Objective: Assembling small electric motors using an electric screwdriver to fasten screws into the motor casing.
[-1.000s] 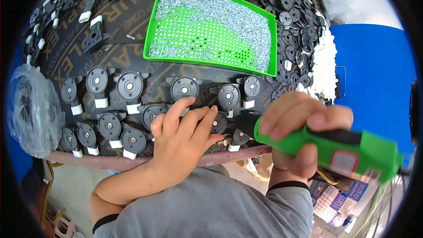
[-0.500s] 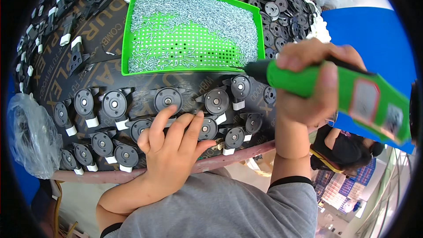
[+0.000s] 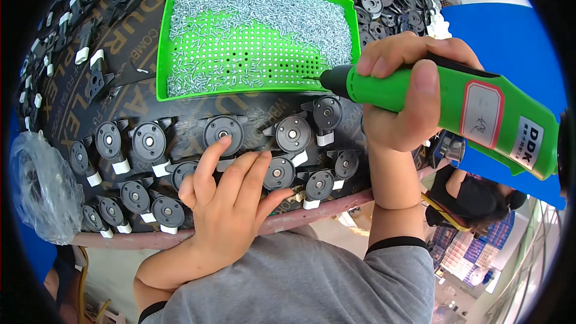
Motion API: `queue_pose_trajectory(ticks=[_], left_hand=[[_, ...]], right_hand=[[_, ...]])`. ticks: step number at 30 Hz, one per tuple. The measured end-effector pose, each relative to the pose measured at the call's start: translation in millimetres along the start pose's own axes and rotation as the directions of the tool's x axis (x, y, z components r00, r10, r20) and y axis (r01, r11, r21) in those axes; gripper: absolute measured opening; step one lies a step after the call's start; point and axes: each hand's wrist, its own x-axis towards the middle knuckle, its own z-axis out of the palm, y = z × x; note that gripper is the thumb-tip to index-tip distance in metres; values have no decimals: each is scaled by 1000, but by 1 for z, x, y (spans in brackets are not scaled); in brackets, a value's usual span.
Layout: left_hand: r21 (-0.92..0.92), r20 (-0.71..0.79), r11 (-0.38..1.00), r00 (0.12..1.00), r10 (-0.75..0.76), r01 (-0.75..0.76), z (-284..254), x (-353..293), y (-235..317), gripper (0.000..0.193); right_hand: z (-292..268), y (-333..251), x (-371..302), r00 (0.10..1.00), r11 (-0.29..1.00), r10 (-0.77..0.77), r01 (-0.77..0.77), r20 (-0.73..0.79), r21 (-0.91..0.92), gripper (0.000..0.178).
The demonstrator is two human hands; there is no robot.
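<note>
My right hand (image 3: 403,93) grips a green electric screwdriver (image 3: 456,105) with a black nose, held level across the bench. Its thin bit reaches over the near right part of a green perforated tray (image 3: 163,60) strewn with small silver screws (image 3: 264,3). My left hand (image 3: 231,204) lies with fingers spread over the black parts, holding nothing. One fingertip touches the hub of a black wheel-shaped part (image 3: 223,134) on a bracket. Other fingers rest beside a second wheel part (image 3: 279,173); the hand partly hides a third (image 3: 184,175).
Several more wheel parts with white ends stand in two rows on the black board. Loose black discs (image 3: 372,3) pile at the back right; black brackets (image 3: 96,81) lie at the far left. A clear plastic bag (image 3: 45,189) sits left. Another person (image 3: 471,201) is at the right.
The screwdriver's bit has moved from the tray's near rim to over the tray's inside, slightly left and up. My left hand keeps its place on the wheel parts.
</note>
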Motion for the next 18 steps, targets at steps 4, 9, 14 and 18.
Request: queue_pose_trajectory(ticks=[4,9,14,18], left_hand=[[-22,-5,1000,1000,-16,16,1,-2,-1,51],[-70,-26,997,999,-34,32,4,-3,-2,52],[-83,-37,996,999,-36,33,5,-2,-3,52],[-63,-51,997,998,-44,41,5,-4,-3,50]], right_hand=[[-2,-4,2,999,989,-47,44,-16,-143,31],[-8,-65,3,993,975,-98,83,64,205,40],[17,-92,-24,978,933,-32,-45,208,358,40],[22,-87,-37,936,953,-76,-33,343,300,39]])
